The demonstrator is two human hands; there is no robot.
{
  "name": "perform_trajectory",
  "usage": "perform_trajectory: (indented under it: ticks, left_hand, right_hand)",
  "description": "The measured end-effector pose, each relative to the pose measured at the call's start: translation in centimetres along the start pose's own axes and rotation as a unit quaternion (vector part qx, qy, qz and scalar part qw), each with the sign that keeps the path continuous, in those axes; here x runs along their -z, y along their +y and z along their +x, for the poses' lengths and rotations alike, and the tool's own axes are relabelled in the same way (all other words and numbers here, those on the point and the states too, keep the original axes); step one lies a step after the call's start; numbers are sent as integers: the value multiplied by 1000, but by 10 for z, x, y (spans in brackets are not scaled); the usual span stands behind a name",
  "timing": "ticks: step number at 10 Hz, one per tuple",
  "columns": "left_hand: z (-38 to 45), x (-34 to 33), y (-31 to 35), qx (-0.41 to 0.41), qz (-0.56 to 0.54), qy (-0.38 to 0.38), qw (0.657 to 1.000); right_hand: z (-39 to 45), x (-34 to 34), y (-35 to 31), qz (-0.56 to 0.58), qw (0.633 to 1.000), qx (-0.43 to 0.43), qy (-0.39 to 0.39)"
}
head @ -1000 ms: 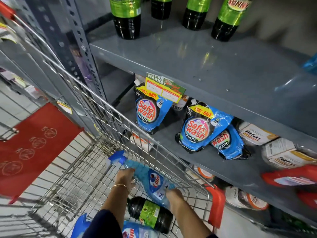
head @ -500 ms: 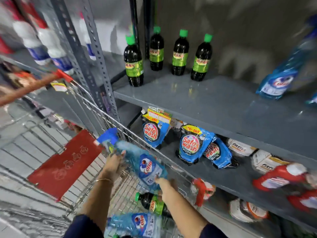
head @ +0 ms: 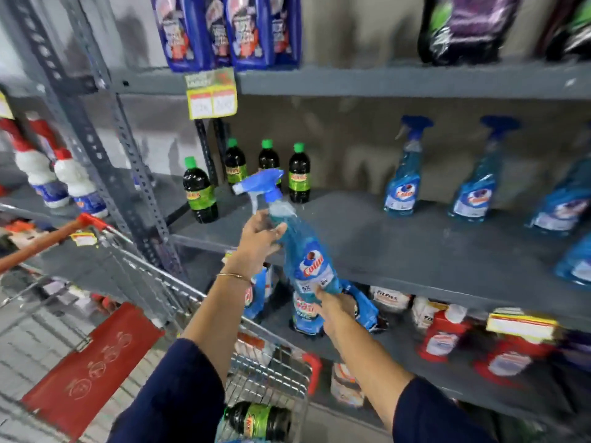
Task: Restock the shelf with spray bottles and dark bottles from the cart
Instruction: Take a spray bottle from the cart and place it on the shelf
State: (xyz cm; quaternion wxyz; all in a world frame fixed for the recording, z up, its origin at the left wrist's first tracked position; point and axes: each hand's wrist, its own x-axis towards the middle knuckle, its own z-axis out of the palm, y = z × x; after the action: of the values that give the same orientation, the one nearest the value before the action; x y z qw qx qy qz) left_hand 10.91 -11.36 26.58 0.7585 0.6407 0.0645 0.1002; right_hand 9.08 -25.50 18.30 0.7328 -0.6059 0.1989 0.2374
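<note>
A blue spray bottle (head: 299, 241) is held tilted in the air in front of the grey shelf (head: 367, 238); the fingers of the left hand (head: 259, 236) are closed around its neck and the right hand (head: 332, 303) supports its base, probably so that it can be set upright. The bare middle of the shelf, between the dark bottles (head: 299, 174) at the left and the standing spray bottles (head: 403, 183) at the right, seems to be the place intended. One dark bottle (head: 259, 422) is seen lying in the cart (head: 271, 375), so the task is judged unfinished.

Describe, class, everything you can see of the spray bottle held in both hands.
The spray bottle is clear plastic filled with blue liquid, with a blue trigger head and a white-and-blue label. It tilts, nozzle up and to the left, above the grey shelf's front edge, not resting on it. The left hand grips its neck; the right hand supports its base.
</note>
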Motion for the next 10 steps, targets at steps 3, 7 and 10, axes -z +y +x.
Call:
perform_trajectory:
  ticks: [3,7,10]
  left_hand:
    - [25,-162,-1,-88,115,-132,981]
    - [60,-312,-42,-147,208,-181,950]
    - [69,-379,-52,-117,183,-217,952]
  right_hand:
    - [24,114,-42,56,973,99,200]
    - [36,212,-94,62,930,182,313]
    - [54,281,-105,-13,908,268,322]
